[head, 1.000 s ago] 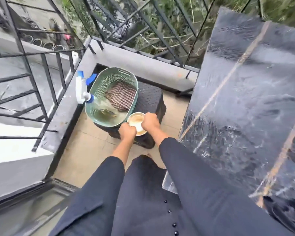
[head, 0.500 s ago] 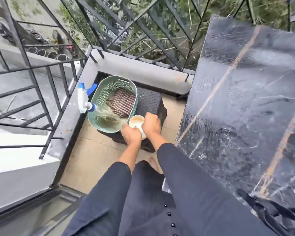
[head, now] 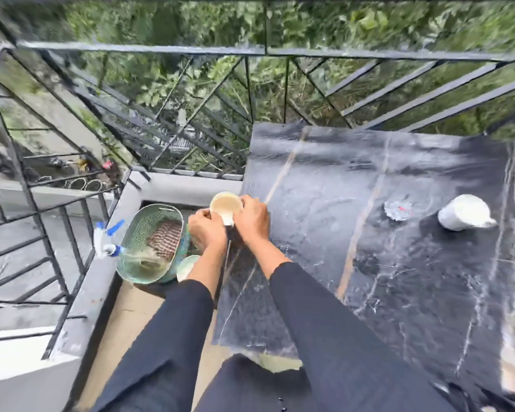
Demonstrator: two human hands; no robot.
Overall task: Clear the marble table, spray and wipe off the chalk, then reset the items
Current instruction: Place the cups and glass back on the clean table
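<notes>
ceramic, by the look of it: the cream cup you carry is stiff, fairly light and breakable, and its glaze may be slick if the marble table is wet from wiping, which the streaks suggest. your left hand and right hand are both closed around it from either side, holding it at the table's near left edge, just above the surface or barely over it; whether it touches the marble yet cannot be told. keep the grip on the wall of the cup rather than the rim, and set it down flat, since stone will chip it if it lands on an edge.

counting what shows: one cup in your hands; one white jug on the table to the right; one small dark dish just beside the jug, its detail too blurred to read. below the table's left side sits one green basket with one striped cloth inside and one spray bottle hooked on its rim. one more pale saucer or bowl waits by the basket, likely the next piece to reset.
</notes>
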